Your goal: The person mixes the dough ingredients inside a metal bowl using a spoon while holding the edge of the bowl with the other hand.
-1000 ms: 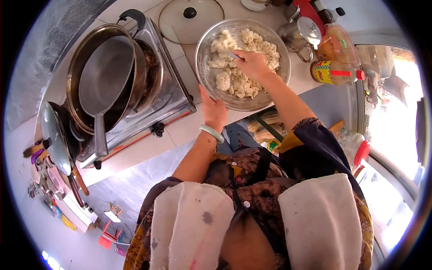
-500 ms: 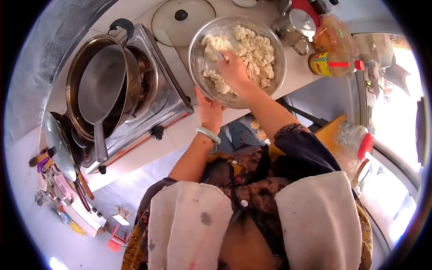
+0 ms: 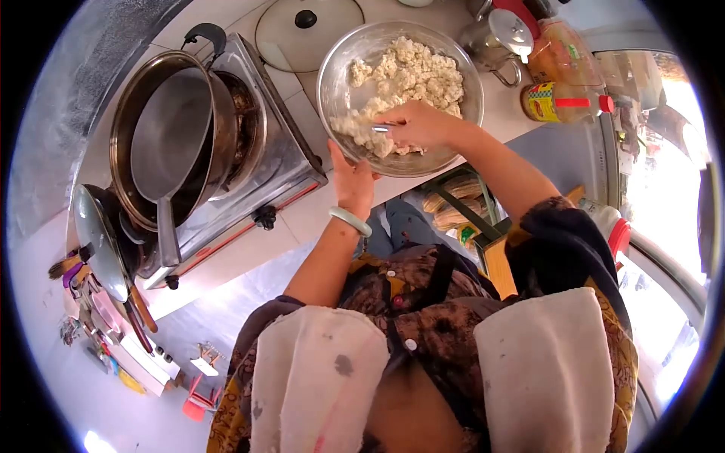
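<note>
A large round metal mixing bowl [image 3: 325, 98] stands on the counter, filled with pale, lumpy, crumbly dough [image 3: 419, 75]. My left hand [image 3: 353, 180] grips the bowl's near-left side, thumb up along the wall and fingers under the edge; a pale bangle circles that wrist. Inside the bowl, near its front, my right hand [image 3: 419, 124] is closed around the shiny handle of a metal utensil [image 3: 381, 128]. The utensil's working end is blurred and hidden among the dough, so its kind does not show.
Left of the bowl is a gas stove [image 3: 279, 162] bearing a deep pot [image 3: 121, 151] with a long-handled pan [image 3: 168, 143] in it. A glass lid [image 3: 276, 34] lies behind. At right stand a metal pitcher [image 3: 487, 49] and a sauce bottle [image 3: 555, 103].
My right hand has moved toward the bowl's near side with the utensil, and the forearm has swung right. Dough has shifted from the back left toward the front left. My left hand stays on the bowl.
</note>
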`<state>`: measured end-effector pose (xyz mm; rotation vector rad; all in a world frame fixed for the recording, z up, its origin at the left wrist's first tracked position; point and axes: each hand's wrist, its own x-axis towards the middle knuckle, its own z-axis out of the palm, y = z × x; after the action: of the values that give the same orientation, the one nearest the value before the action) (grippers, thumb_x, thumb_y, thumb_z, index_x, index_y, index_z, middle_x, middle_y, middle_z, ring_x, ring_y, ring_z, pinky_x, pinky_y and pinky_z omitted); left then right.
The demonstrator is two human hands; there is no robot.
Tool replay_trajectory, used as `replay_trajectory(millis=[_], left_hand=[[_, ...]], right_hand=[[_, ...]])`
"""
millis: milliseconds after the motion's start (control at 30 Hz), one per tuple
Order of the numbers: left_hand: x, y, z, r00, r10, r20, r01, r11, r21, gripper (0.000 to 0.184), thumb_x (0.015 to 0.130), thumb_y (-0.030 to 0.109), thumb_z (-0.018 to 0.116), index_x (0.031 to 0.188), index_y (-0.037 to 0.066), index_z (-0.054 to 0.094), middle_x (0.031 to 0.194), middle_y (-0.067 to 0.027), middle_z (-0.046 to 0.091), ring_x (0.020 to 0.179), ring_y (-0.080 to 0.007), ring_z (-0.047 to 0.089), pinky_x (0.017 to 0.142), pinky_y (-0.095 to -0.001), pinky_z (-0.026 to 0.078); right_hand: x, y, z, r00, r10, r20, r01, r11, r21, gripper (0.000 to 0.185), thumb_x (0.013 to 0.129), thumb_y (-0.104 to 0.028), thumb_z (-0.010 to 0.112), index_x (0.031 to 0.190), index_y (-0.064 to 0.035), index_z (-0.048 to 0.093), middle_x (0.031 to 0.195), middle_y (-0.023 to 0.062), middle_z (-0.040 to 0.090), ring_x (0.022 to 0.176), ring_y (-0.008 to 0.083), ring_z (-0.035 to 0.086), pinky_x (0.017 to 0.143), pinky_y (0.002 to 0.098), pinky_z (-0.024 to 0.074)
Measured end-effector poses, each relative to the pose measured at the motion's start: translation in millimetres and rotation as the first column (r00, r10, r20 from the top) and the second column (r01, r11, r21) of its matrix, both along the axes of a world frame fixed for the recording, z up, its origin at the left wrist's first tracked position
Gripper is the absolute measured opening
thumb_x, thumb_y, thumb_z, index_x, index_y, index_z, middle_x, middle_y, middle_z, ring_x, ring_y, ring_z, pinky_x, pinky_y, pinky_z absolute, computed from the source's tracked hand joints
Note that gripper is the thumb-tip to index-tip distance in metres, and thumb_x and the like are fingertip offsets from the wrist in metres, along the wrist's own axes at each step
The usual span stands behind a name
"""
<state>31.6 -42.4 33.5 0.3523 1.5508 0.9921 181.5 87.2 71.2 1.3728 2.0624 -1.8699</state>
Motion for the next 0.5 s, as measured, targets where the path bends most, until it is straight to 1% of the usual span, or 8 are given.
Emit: replay_trajectory(millis=[67,100,200,233,300,400,433,500], left_hand=[[2,1,6,1.000,-0.018,-0.024,0.017,1.000,-0.025,0.079,0.094,-0.004,0.044,0.152,0.016,-0.005,0.109,-0.0128,0.056,0.077,-0.0178,0.060,0.066,-0.0317,0.054],[3,0,2,1.000,-0.008,-0.017,0.008,1.000,-0.002,0.079,0.094,-0.005,0.044,0.152,0.016,-0.006,0.110,-0.0132,0.056,0.077,-0.0179,0.060,0.066,-0.0317,0.054],[4,-7,-8,0.999,-0.006,-0.035,0.006,1.000,0.015,0.080,0.094,-0.005,0.044,0.152,0.015,-0.006,0.112,-0.0143,0.056,0.077,-0.0181,0.060,0.066,-0.0320,0.054],[4,-5,-4,0.998,-0.014,-0.055,0.014,1.000,-0.001,0.080,0.094,-0.005,0.044,0.152,0.015,-0.006,0.112,-0.0147,0.056,0.077,-0.0182,0.060,0.066,-0.0322,0.054],[5,1,1,0.997,-0.030,-0.074,0.027,0.999,-0.029,0.080,0.094,-0.005,0.044,0.152,0.015,-0.007,0.113,-0.0151,0.056,0.078,-0.0184,0.060,0.066,-0.0324,0.055],[3,-1,4,0.998,-0.025,-0.061,0.022,0.998,-0.055,0.081,0.093,-0.005,0.044,0.152,0.015,-0.007,0.113,-0.0154,0.056,0.078,-0.0186,0.060,0.066,-0.0327,0.055],[3,-2,0,0.999,0.004,-0.045,-0.006,0.999,-0.036,0.081,0.093,-0.005,0.044,0.152,0.016,-0.007,0.113,-0.0155,0.056,0.079,-0.0186,0.060,0.066,-0.0326,0.055],[3,-1,-3,0.999,0.040,-0.012,-0.040,0.999,-0.004,0.081,0.093,-0.005,0.044,0.152,0.016,-0.007,0.114,-0.0155,0.056,0.079,-0.0187,0.061,0.066,-0.0325,0.055]], right_hand=[[-13,-4,-21,0.982,-0.190,-0.009,0.190,0.979,0.069,0.036,0.086,-0.022,0.055,0.119,-0.0122,0.064,0.078,0.0130,0.067,0.066,0.0185,0.064,0.062,0.0330,0.0507],[-28,-9,-30,0.936,-0.352,-0.002,0.347,0.921,0.176,0.035,0.088,-0.023,0.057,0.119,-0.0100,0.064,0.083,0.0143,0.068,0.070,0.0190,0.064,0.063,0.0333,0.0506],[-64,0,-34,0.652,-0.754,-0.083,0.758,0.647,0.076,0.039,0.091,-0.019,0.058,0.126,-0.0031,0.058,0.072,0.0052,0.061,0.058,0.0117,0.054,0.053,0.0275,0.0440],[-68,4,-52,0.555,-0.815,-0.167,0.827,0.562,0.009,0.039,0.092,-0.018,0.056,0.128,-0.0034,0.057,0.072,0.0043,0.060,0.057,0.0110,0.052,0.051,0.0259,0.0426],[-67,0,-86,0.722,-0.634,-0.278,0.688,0.617,0.382,0.039,0.092,-0.017,0.056,0.128,-0.0035,0.057,0.072,0.0038,0.060,0.058,0.0107,0.052,0.052,0.0260,0.0427],[-60,-8,-15,0.962,-0.271,-0.016,0.233,0.795,0.560,0.034,0.087,-0.019,0.059,0.117,-0.0049,0.062,0.072,0.0074,0.062,0.063,0.0168,0.057,0.060,0.0308,0.0469],[-56,-9,40,0.991,-0.118,0.067,0.059,0.820,0.569,0.029,0.083,-0.021,0.061,0.107,-0.0057,0.066,0.071,0.0109,0.063,0.066,0.0228,0.061,0.063,0.0353,0.0489],[-14,-19,-10,0.990,-0.079,-0.117,0.093,0.988,0.125,0.032,0.080,-0.021,0.062,0.109,-0.0099,0.070,0.070,0.0134,0.063,0.066,0.0214,0.064,0.064,0.0370,0.0501]])
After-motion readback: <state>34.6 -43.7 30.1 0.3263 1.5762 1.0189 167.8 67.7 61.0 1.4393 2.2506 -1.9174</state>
